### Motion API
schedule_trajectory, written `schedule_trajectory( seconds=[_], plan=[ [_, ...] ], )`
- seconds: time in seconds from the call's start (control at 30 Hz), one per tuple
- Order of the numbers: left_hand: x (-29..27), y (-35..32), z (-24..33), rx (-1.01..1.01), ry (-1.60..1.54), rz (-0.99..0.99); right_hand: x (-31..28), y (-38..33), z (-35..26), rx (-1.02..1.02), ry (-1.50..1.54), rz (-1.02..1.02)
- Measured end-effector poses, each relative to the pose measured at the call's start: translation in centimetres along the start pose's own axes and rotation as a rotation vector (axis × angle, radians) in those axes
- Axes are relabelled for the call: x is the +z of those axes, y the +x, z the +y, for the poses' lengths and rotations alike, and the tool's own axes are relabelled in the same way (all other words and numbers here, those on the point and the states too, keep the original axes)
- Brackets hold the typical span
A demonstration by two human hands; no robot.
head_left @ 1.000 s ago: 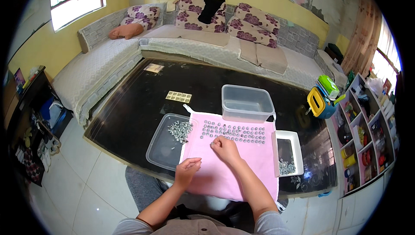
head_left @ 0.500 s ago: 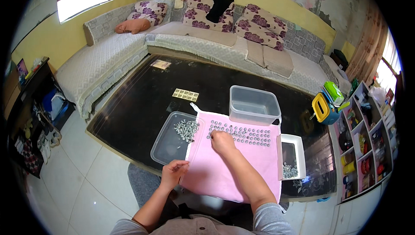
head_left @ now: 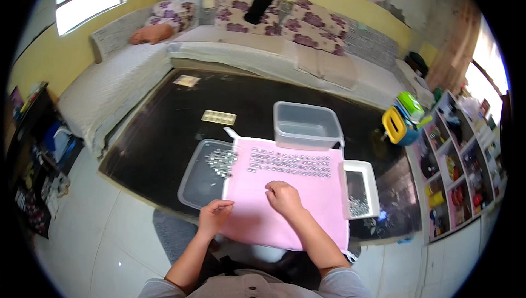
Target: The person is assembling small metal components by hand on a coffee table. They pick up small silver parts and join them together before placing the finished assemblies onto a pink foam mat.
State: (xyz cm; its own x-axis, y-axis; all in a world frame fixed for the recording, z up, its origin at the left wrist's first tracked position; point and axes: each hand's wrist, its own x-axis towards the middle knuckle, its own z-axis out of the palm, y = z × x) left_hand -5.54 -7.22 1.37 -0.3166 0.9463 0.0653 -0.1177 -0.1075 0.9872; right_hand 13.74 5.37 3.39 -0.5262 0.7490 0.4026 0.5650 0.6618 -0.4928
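Observation:
Below the rows of small round metal pieces [head_left: 290,162] on a pink cloth [head_left: 252,210], my right hand [head_left: 284,196] hovers with its fingers curled in. Whether anything sits between them is hidden. My left hand [head_left: 215,216] is at the cloth's left edge, thumb and fingertips drawn together; what they hold, if anything, is too small to make out. A heap of silvery screws [head_left: 221,162] lies in a shallow clear plastic lid [head_left: 198,188] beyond my left hand. To the right, a white tray [head_left: 373,191] holds small metal parts resembling nuts [head_left: 359,207].
A clear plastic box [head_left: 307,133] stands at the cloth's far edge. The dark table [head_left: 164,133] also bears a card of small squares [head_left: 219,117] and a yellow-and-blue container [head_left: 395,126]. A shelf unit [head_left: 449,172] is at right, a sofa [head_left: 230,46] behind.
My right hand has drawn back from the rows of metal pieces toward me. The left hand stays near the cloth's left edge. The whole view has shifted slightly.

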Motion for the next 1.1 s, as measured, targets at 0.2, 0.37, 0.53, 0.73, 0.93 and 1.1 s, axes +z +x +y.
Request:
schedule_trajectory(
  seconds=[0.2, 0.37, 0.53, 0.73, 0.93, 1.1],
  plan=[
    [2.0, 0.2, -0.3, -0.08, 0.017, -0.079, -8.3, -3.1, 0.7, 0.213, 0.021, 0.14],
    [4.2, 1.0, -1.0, -0.084, 0.021, -0.19, -15.3, -6.8, 7.4, 0.406, -0.189, 0.339],
    [5.2, 1.4, -1.1, -0.04, 0.142, -0.207, -17.9, -10.5, 14.2, 0.557, -0.482, 0.283],
    [4.5, 1.6, -2.1, -0.067, 0.152, -0.216, -16.8, -10.6, 16.9, 0.718, -0.736, 0.112],
    [4.3, 1.4, -2.0, -0.068, 0.144, -0.2, -16.3, -10.0, 17.6, 0.647, -0.753, 0.127],
    [3.8, 1.4, -1.9, 0.081, 0.217, -0.215, -16.1, -7.5, 12.3, 0.472, -0.375, 0.361]
  ],
)
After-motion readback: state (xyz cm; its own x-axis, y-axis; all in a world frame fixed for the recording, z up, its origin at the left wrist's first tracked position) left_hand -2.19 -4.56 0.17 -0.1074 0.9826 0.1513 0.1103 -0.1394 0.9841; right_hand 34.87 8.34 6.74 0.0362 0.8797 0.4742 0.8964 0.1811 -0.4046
